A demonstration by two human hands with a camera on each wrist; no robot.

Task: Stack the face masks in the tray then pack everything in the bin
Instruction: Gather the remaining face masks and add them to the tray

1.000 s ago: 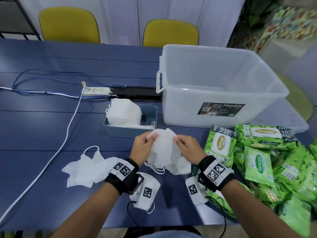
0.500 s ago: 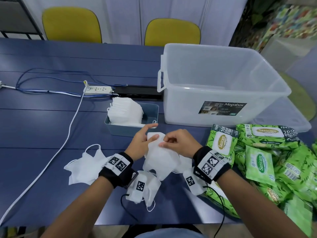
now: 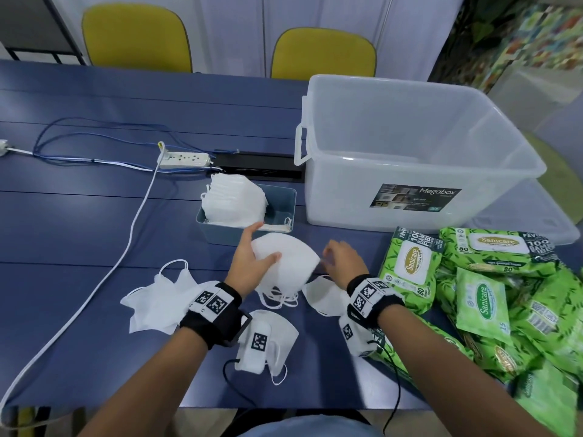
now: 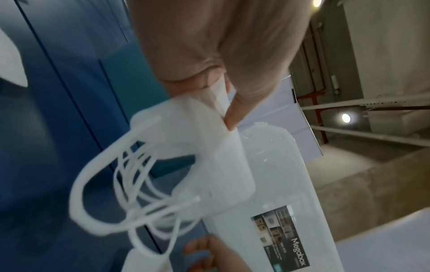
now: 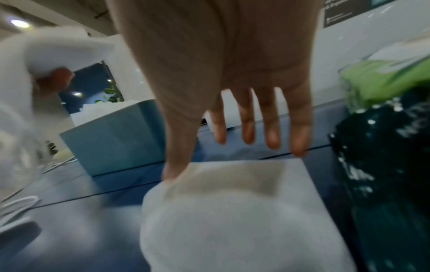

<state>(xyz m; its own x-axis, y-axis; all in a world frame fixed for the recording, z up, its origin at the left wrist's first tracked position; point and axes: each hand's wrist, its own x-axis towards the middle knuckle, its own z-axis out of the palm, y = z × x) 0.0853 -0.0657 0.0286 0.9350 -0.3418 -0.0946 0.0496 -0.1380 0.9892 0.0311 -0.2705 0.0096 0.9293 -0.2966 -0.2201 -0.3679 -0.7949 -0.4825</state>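
Note:
My left hand [image 3: 252, 263] grips a small bundle of white face masks [image 3: 288, 263] just in front of the blue-grey tray [image 3: 284, 200], thumb on top; their ear loops [image 4: 130, 185] dangle below. The tray holds a stack of white masks [image 3: 235, 200] on its left side. My right hand [image 3: 342, 257] hovers with fingers [image 5: 272, 132] spread and straight, holding nothing, above a loose mask [image 5: 232, 211] on the table. More loose masks lie at the left [image 3: 157, 298] and near my left wrist [image 3: 277, 339]. The clear bin [image 3: 410, 146] stands empty behind.
Green wet-wipe packs [image 3: 479, 294] are piled at the right. A power strip [image 3: 184, 159] with white and blue cables [image 3: 126, 247] lies at the left back. A black box [image 3: 258, 165] sits behind the tray. Two yellow chairs [image 3: 321, 55] stand beyond the blue table [image 3: 94, 216].
Both hands held the mask bundle before. My right hand has let go and moved right, fingers spread; my left hand alone holds the bundle, turned flatter.

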